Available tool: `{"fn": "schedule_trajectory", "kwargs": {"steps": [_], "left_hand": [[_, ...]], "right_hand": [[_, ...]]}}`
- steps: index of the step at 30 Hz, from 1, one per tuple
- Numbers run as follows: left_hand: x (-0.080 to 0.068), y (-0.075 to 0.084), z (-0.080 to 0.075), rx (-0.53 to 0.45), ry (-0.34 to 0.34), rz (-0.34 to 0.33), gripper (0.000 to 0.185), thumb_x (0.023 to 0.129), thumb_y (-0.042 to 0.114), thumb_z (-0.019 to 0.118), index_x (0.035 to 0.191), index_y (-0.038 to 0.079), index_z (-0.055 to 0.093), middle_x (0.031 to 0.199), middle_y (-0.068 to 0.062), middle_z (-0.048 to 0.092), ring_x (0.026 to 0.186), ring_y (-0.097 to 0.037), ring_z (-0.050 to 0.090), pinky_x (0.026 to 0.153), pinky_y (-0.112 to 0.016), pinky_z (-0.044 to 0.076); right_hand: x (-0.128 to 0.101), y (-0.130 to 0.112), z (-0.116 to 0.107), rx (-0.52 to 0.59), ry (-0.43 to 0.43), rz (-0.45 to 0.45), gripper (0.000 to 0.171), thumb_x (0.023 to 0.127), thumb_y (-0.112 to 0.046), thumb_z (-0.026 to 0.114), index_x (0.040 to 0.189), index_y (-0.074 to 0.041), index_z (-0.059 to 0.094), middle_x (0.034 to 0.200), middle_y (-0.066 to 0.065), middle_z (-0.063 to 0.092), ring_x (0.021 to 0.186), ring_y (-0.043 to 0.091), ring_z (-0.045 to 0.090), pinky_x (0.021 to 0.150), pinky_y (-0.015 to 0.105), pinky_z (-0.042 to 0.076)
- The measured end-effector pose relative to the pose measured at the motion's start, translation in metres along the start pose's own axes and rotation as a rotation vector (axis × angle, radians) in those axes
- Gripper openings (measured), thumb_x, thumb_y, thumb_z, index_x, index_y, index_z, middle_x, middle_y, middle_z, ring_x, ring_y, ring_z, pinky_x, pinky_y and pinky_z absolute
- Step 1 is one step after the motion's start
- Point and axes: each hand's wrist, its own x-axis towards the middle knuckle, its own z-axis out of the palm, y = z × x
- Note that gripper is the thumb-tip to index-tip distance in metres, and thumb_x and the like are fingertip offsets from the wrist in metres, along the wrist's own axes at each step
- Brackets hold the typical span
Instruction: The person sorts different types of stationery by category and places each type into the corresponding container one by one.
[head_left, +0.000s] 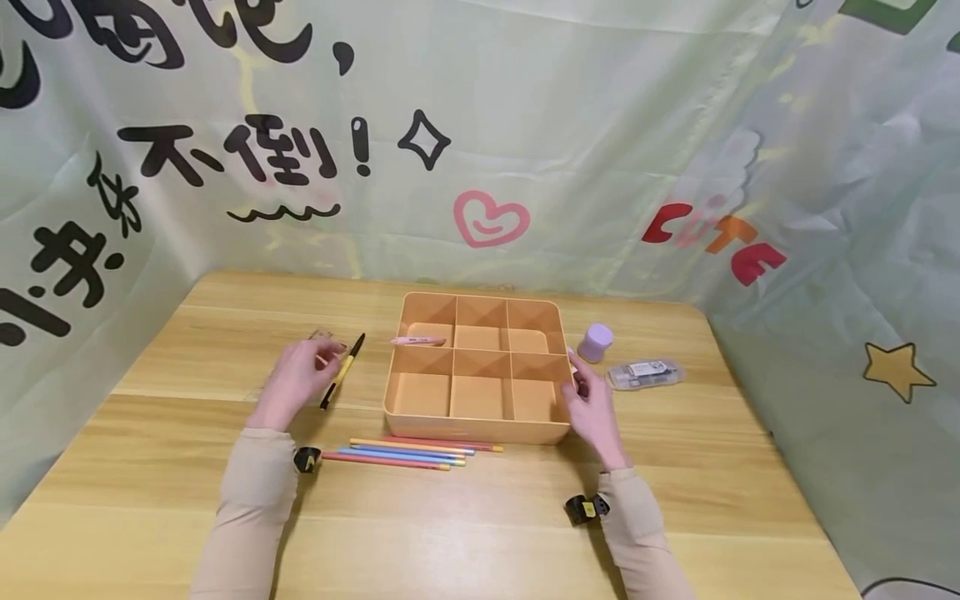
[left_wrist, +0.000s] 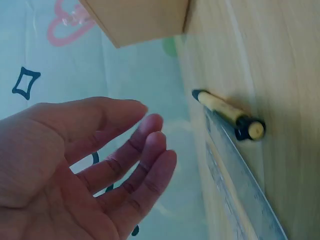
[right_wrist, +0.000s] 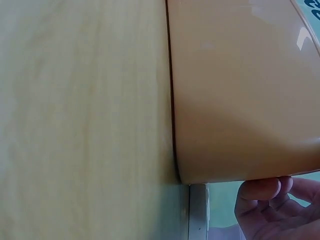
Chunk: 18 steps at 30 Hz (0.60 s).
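The left hand [head_left: 294, 379] is hovering with fingers spread and relaxed, holding nothing, just beside the black and yellow pen [head_left: 342, 371] lying on the wooden table [head_left: 150, 500], left of the orange organiser tray [head_left: 480, 427]; the right hand [head_left: 592, 408] is resting against the tray's right wall, fingers loosely curled at its rim; 4 coloured pencils [head_left: 405, 452] are lying in front of the tray

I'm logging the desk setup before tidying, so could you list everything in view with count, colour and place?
Organiser tray: 1, orange, six compartments, table centre.
Pink pen: 1, in the back-left compartment.
Black-and-yellow pen: 1, on the table left of the tray.
Clear ruler: 1, beside that pen.
Coloured pencils: about 4, in front of the tray.
Purple jar: 1, right of the tray.
Clear case: 1, beside the jar.
Table: 1, light wood.
Left hand: open, near the pen.
Right hand: at the tray's right wall.
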Motion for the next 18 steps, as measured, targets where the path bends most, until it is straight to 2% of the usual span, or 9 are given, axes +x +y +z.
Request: {"fn": "schedule_trajectory", "kwargs": {"steps": [8, 18], "left_hand": [[-0.0012, -0.0039, 0.0008, 0.062, -0.116, -0.036, 0.024, 0.086, -0.004, 0.064, 0.11, -0.007, 0.068, 0.094, -0.019, 0.072, 0.087, -0.029, 0.068, 0.077, -0.043, 0.056], [-0.0036, 0.0014, 0.0017, 0.004, -0.221, -0.129, 0.037, 0.079, -0.006, 0.072, 0.114, -0.006, 0.063, 0.104, -0.022, 0.068, 0.095, -0.031, 0.064, 0.085, -0.045, 0.057]], "right_hand": [[0.0004, -0.0001, -0.0032, -0.028, 0.001, -0.003, 0.051, 0.087, 0.01, 0.054, 0.139, 0.009, 0.053, 0.072, 0.012, 0.051, 0.061, 0.003, 0.041, 0.057, 0.019, 0.037], [0.0019, -0.0019, -0.0037, -0.013, -0.004, -0.002, 0.052, 0.087, 0.009, 0.053, 0.139, 0.01, 0.053, 0.072, 0.01, 0.05, 0.059, 0.003, 0.04, 0.056, 0.019, 0.035]]}}
